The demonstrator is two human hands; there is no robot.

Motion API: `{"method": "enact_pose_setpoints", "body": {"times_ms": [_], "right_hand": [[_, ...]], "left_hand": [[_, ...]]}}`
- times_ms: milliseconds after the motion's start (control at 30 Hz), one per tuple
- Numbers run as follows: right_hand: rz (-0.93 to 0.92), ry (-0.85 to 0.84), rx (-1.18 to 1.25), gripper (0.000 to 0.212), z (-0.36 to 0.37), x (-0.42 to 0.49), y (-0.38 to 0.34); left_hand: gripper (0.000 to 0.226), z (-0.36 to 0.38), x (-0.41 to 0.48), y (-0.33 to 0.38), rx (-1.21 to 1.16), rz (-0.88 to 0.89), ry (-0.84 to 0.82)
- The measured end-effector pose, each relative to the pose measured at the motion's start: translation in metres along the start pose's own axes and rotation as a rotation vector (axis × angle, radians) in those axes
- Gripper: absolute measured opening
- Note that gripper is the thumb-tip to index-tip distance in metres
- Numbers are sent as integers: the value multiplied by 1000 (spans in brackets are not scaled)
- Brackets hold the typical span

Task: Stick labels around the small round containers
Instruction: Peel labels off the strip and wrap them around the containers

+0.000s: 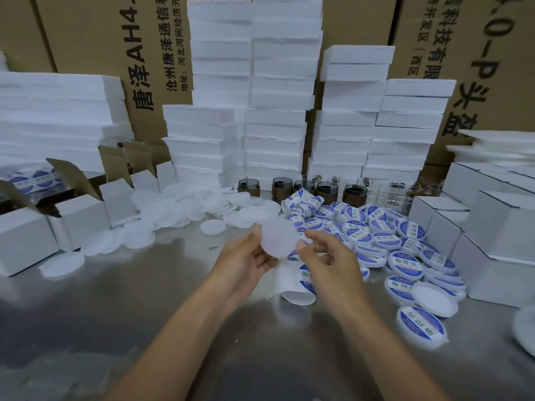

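Note:
A plain white round container (278, 238) is held up over the steel table (144, 299). My left hand (246, 261) grips it from the left, thumb on its rim. My right hand (327, 256) is at its right edge with thumb and forefinger close to the rim; whether they pinch it or a label is unclear. Below my hands a label strip (298, 285) with blue and white stickers lies curled on the table. Several unlabelled white containers (162, 212) are heaped at the left. Labelled blue and white containers (376, 235) pile up at the right.
Stacks of white foam boxes (278, 111) and cardboard cartons (95, 47) line the back. Small white cardboard boxes stand at the left (29, 235) and the right (498, 241). Glass jars (327, 189) stand in a row behind the piles.

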State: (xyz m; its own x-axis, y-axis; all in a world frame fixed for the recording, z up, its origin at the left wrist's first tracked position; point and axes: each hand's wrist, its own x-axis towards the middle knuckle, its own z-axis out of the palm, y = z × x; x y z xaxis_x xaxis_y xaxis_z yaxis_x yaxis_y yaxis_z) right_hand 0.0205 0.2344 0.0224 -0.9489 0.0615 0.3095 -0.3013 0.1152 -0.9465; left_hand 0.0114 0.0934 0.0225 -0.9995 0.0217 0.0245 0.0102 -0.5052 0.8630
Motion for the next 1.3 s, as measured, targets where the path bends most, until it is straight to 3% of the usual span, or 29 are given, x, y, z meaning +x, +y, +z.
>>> {"method": "enact_pose_setpoints", "body": {"times_ms": [200,367,533,633,733,867,1133,1300], "right_hand": [[46,-41,137,16,-7,3,2],[41,-98,163,10,-7,-1,0],[-1,-152,145,10,-5,-2,3],[-28,-40,99,11,-9,4,8],[-63,44,-112,21,-19,9,18],[50,-105,-239,18,-23,10,27],[190,-257,-95,20,-27,9,19],[142,-150,18,20,-27,10,17]], "left_hand": [[33,3,0,-2,35,-3,-89],[52,4,3,-3,50,18,-154],[35,5,2,-10,113,160,-145],[20,2,4,-8,86,175,-70],[14,-3,7,-8,7,135,-10],[14,-3,9,-12,-20,112,12],[14,-7,10,-18,33,54,-14],[15,-9,10,-14,31,126,-26]]}}
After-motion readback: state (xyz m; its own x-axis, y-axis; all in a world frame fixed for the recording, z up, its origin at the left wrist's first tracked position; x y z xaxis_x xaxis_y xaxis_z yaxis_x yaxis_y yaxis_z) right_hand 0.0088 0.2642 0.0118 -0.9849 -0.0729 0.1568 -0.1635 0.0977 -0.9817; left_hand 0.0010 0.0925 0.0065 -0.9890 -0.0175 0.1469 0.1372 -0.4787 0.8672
